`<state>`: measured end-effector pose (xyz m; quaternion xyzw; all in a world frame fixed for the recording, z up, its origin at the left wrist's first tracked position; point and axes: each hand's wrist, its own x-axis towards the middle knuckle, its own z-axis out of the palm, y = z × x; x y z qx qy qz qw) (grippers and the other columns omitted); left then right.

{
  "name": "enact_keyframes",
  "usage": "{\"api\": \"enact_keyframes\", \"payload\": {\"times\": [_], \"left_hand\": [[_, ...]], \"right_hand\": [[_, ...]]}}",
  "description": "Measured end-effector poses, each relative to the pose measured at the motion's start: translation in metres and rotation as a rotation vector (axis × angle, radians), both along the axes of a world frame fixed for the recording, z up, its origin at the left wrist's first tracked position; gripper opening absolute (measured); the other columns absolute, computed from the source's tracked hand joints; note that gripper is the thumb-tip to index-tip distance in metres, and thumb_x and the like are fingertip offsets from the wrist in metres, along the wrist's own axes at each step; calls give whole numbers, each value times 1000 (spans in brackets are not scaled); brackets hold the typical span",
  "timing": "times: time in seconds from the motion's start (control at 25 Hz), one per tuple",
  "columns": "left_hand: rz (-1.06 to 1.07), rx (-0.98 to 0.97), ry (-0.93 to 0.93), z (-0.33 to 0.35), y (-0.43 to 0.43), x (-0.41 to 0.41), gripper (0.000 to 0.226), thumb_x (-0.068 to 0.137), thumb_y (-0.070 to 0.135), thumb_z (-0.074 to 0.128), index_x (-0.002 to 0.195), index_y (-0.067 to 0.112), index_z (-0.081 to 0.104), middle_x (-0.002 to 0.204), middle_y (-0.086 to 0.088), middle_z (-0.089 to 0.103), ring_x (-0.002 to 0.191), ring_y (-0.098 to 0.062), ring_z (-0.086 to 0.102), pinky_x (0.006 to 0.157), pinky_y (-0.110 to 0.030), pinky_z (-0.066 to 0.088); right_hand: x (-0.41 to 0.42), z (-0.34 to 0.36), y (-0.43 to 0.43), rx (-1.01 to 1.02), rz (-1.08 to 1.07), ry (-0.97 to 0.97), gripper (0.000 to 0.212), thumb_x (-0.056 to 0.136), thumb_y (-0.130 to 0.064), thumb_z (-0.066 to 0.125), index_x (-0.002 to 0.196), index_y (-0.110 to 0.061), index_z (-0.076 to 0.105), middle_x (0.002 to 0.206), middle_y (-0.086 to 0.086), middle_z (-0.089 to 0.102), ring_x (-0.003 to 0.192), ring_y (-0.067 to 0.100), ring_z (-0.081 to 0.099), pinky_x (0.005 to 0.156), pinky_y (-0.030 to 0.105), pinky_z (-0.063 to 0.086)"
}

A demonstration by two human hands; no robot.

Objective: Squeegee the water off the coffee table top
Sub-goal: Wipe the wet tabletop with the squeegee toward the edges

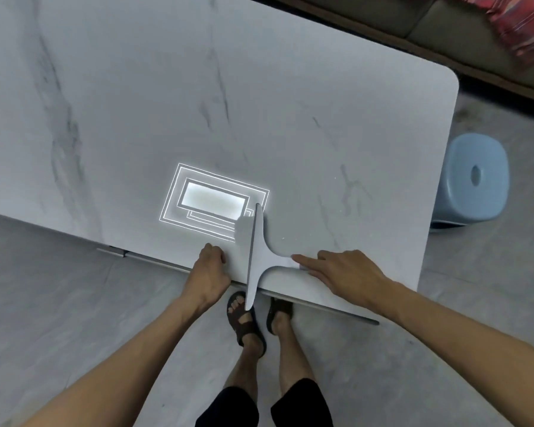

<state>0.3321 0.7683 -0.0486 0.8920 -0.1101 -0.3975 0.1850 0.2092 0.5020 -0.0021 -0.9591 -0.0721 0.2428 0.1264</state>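
Note:
A pale grey T-shaped squeegee [258,257] lies on the white marble coffee table top [198,103] at its near edge, with the blade's lower end sticking out past the edge. My right hand [341,271] holds the squeegee's handle, index finger stretched along it. Just left of the blade, my left hand [209,266] rests on the table's near edge with its fingers curled under. A few tiny droplets glint on the surface to the right of the blade.
A bright ceiling-light reflection [213,201] sits on the table beside the blade. A light blue plastic stool [472,180] stands past the table's right edge. A dark sofa [444,29] with a red striped cloth [518,23] runs behind. My sandalled feet [259,318] stand on grey floor.

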Motion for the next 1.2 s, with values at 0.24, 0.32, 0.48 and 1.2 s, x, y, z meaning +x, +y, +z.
{"api": "enact_keyframes", "payload": {"times": [0.24,0.32,0.48,1.2], "left_hand": [[-173,144,133,-11,-26,-20,32,82,0,47,114,-4,44,151,-39,9,143,-51,11,111,-48,32],[-154,155,171,-10,-30,-19,35,84,0,44,119,-6,41,153,-40,-1,146,-50,-1,115,-50,27],[-153,155,143,-6,-30,-19,33,83,-1,44,116,-5,42,153,-37,9,143,-49,15,108,-52,36],[-40,47,-20,11,-111,-102,20,80,2,50,98,10,47,101,-10,57,83,-30,55,65,-34,42]], "right_hand": [[-80,29,-73,-198,-253,149,46,97,-55,16,143,-57,22,82,-13,49,73,20,61,59,34,48],[-99,42,-90,-231,-302,188,48,95,-56,14,143,-57,23,79,-15,42,74,19,61,61,36,51],[-94,48,-76,-179,-251,158,46,99,-53,20,145,-55,20,86,-13,53,73,16,60,60,33,50],[-152,33,-168,-220,-198,49,45,97,-53,23,140,-54,35,83,-13,62,61,15,61,47,32,48]]}}
